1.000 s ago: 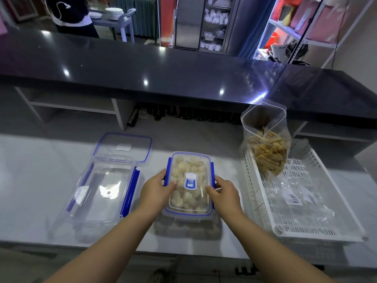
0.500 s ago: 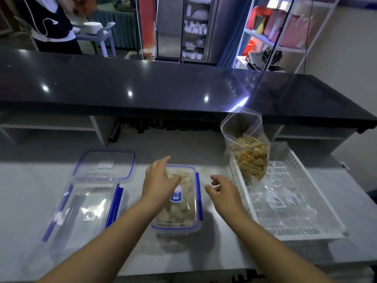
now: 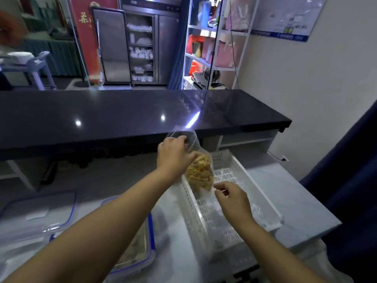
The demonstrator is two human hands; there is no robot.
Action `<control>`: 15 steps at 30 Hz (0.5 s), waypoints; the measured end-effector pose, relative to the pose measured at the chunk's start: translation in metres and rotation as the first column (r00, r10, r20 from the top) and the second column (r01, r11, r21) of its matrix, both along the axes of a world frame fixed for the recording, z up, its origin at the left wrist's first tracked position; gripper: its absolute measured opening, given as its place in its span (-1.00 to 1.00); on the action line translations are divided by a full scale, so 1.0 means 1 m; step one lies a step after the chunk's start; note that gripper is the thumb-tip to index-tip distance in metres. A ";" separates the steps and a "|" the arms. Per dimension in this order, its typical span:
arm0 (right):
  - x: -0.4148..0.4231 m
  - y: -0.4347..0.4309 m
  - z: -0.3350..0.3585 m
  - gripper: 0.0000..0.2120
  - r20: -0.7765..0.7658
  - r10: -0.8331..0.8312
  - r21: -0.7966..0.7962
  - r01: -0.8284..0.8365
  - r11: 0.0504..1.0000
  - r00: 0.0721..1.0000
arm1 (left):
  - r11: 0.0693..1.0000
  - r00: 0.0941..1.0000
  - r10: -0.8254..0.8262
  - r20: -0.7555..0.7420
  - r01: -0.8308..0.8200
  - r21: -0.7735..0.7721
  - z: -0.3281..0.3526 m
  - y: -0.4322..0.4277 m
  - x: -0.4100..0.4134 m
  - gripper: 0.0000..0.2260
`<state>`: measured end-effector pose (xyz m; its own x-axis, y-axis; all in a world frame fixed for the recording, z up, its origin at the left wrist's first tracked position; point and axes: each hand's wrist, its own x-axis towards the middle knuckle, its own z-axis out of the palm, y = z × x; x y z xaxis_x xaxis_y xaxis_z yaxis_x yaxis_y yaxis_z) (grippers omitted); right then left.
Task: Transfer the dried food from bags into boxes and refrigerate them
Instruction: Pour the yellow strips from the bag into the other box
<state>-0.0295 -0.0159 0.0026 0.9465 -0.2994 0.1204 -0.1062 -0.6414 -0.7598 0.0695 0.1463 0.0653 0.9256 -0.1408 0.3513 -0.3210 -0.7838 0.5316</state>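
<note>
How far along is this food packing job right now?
Done: one blue-clipped box already holds pale food. In hand: the left hand grips the top of the bag of yellow strips at the white basket. Left: filling the empty box and refrigerating both.

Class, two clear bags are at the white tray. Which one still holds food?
The upright bag of yellow strips that the left hand grips; the other bag lies flat, empty.

A clear bag point(image 3: 199, 172) of yellow strips stands in the basket's point(image 3: 226, 176) far-left corner, top held in the left grip point(image 3: 173, 154). Leftward on the surface point(image 3: 295, 197) lie a filled box point(image 3: 140, 248) and an empty box point(image 3: 26, 237).
</note>
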 end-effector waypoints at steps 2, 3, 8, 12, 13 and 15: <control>-0.003 -0.010 0.000 -0.88 -0.016 -0.005 -0.001 0.005 1.000 1.000 | 1.000 1.000 0.003 0.025 -0.002 -0.015 0.008 -0.012 0.007 -0.79; -0.005 -0.014 -0.001 -0.87 -0.022 -0.007 0.001 0.007 1.000 1.000 | 1.000 0.999 0.012 0.039 -0.011 -0.030 0.012 -0.017 0.010 -0.84; -0.007 -0.026 -0.005 -0.85 -0.041 0.031 0.049 -0.029 0.998 0.999 | 0.996 0.995 0.035 0.094 -0.027 -0.081 0.035 -0.035 0.024 -0.84; 0.000 -0.028 -0.003 -0.80 -0.010 0.059 0.121 -0.057 0.991 0.998 | 0.983 0.983 0.036 0.180 -0.002 -0.185 0.054 -0.034 0.021 -0.87; 0.002 -0.027 -0.002 -0.75 -0.002 0.068 0.140 -0.067 0.988 0.998 | 0.974 0.979 0.035 0.201 0.011 -0.224 0.059 -0.032 0.019 -0.88; 0.008 -0.023 0.001 -0.56 0.016 0.088 0.143 -0.089 0.986 0.996 | 0.944 0.976 0.022 0.219 0.052 -0.325 0.071 -0.025 0.015 -0.89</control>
<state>-0.0214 -0.0384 0.0039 0.9691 -0.2292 0.0913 -0.0463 -0.5325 -0.8452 0.0841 0.1212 0.1366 0.8206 0.0026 0.5716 -0.4673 -0.5729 0.6734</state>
